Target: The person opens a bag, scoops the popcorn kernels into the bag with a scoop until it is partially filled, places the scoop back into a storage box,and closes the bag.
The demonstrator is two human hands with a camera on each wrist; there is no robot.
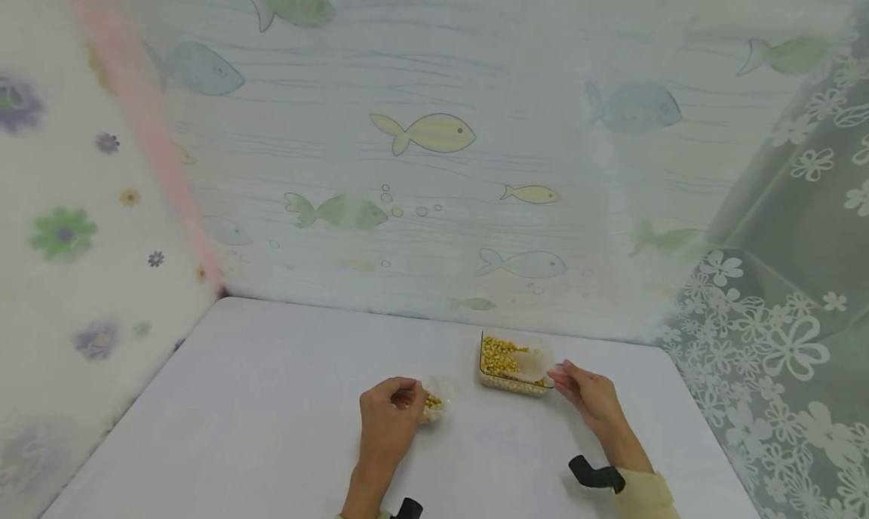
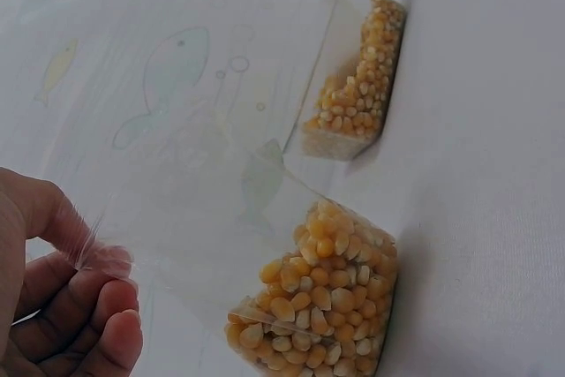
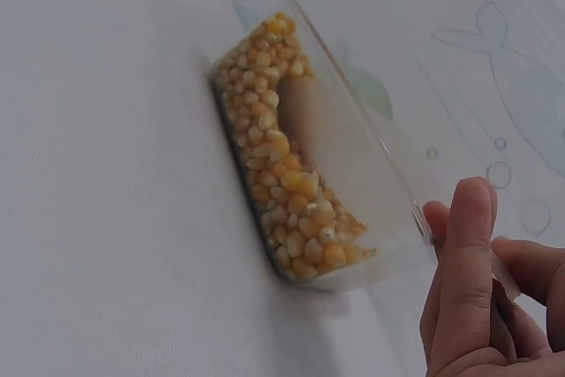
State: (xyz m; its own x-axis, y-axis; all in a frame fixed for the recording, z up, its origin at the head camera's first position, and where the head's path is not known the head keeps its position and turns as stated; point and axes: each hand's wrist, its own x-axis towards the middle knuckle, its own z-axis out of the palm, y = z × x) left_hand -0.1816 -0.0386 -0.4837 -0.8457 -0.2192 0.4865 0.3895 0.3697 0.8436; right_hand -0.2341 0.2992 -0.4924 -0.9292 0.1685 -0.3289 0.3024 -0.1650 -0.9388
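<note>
My left hand (image 1: pixel 392 419) pinches the top edge of a clear plastic bag (image 2: pixel 177 293) between thumb and fingers. Yellow corn kernels (image 2: pixel 322 306) fill the bottom of the bag, which rests on the table. To its right, a clear rectangular container (image 1: pixel 514 388) holds more corn kernels (image 1: pixel 498 353). A pale translucent scoop (image 1: pixel 529 366) dips into that corn, its bowl partly hidden by the container wall in the right wrist view. At the container's right side, my right hand (image 1: pixel 592 400) grips the scoop's handle (image 3: pixel 505 278).
The white table (image 1: pixel 258 398) spreads out around the bag and container. Behind it hangs a curtain (image 1: pixel 434 232) printed with fish. Flower-patterned sheets stand along the left and right sides. Each wrist bears a black strap mount (image 1: pixel 594 475).
</note>
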